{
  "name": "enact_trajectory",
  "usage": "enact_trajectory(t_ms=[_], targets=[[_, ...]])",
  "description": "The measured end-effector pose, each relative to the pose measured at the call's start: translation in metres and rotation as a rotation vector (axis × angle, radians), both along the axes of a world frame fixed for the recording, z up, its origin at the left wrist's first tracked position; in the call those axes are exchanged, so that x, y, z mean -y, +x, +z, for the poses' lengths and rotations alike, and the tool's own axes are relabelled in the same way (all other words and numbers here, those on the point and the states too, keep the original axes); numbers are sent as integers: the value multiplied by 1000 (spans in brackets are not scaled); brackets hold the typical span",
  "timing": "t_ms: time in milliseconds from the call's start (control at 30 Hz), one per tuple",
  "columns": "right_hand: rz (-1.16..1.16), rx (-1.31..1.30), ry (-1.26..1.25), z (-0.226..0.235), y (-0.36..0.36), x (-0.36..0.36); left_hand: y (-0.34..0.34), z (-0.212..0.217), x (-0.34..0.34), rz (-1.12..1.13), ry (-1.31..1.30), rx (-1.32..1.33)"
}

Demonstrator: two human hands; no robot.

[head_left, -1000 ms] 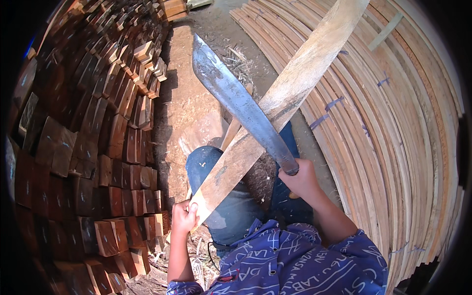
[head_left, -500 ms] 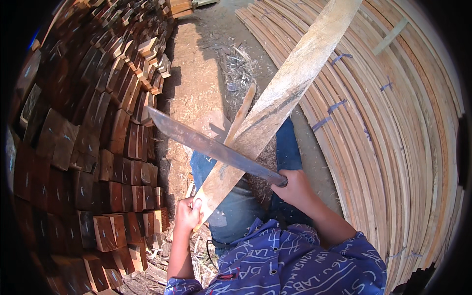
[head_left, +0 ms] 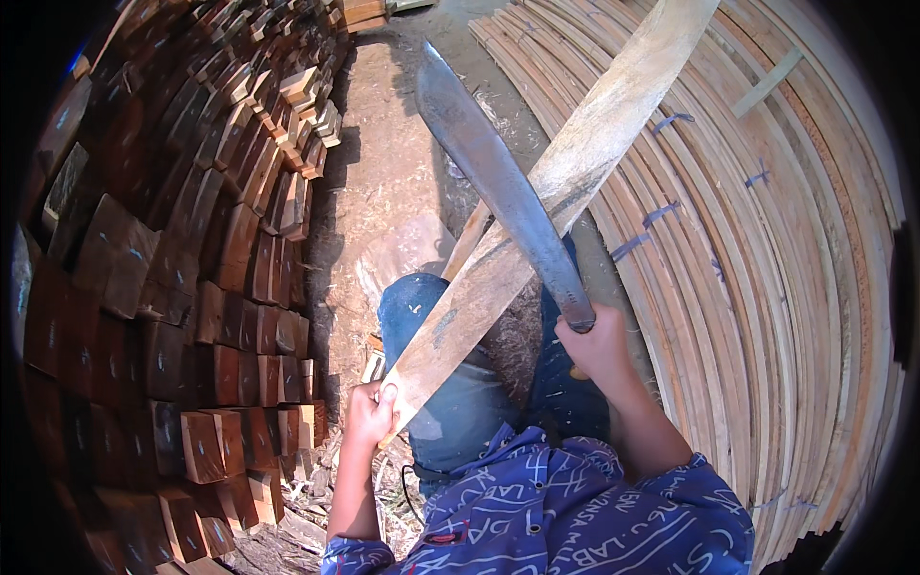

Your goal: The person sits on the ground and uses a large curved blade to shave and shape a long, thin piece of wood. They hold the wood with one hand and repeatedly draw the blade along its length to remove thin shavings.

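Against half a second ago, the machete (head_left: 498, 182) is swung upward, its tip pointing ahead instead of out to the left, while the board (head_left: 599, 129) hardly shifts. The board slants from the left hand (head_left: 369, 414) across the person's jeans (head_left: 460, 412) and out past the top edge of view, over the planks (head_left: 767, 287) on the right. The left fingers are clamped round its near end, thumb on the upper face. The right fingers are closed round the machete's handle, which the fist mostly hides. The blade crosses above the board; whether they touch, I cannot tell from this angle.

The board looks stiff, fairly light for its length and rough, so hardly slippery; held at one end, it probably feels tip-heavy. The near end suits a firm pinch, well clear of the blade. The machete looks rigid and blade-heavy, best held by its handle alone.
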State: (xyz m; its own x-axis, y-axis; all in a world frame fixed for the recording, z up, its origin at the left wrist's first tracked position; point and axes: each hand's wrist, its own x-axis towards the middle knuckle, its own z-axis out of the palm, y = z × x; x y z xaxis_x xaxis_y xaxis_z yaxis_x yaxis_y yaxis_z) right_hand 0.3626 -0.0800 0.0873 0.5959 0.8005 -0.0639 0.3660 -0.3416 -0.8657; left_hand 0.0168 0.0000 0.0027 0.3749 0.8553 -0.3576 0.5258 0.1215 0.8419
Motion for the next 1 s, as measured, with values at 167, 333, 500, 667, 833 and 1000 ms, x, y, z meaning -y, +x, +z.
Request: enact_trajectory(t_ms=[167,333,500,667,833,1000], targets=[[35,15,-5,1,3,2,-4,3,1,-33,128,-51],[-89,-286,-19,21,33,-10,-3,7,4,15,21,-84],[87,47,29,-2,13,1,6,2,3,35,-73,47],[96,-12,-60,2,7,4,3,9,6,20,-33,71],[13,-189,69,20,37,-17,-1,2,7,24,-17,57],[140,49,27,2,16,-7,16,13,7,69,-126,47]])
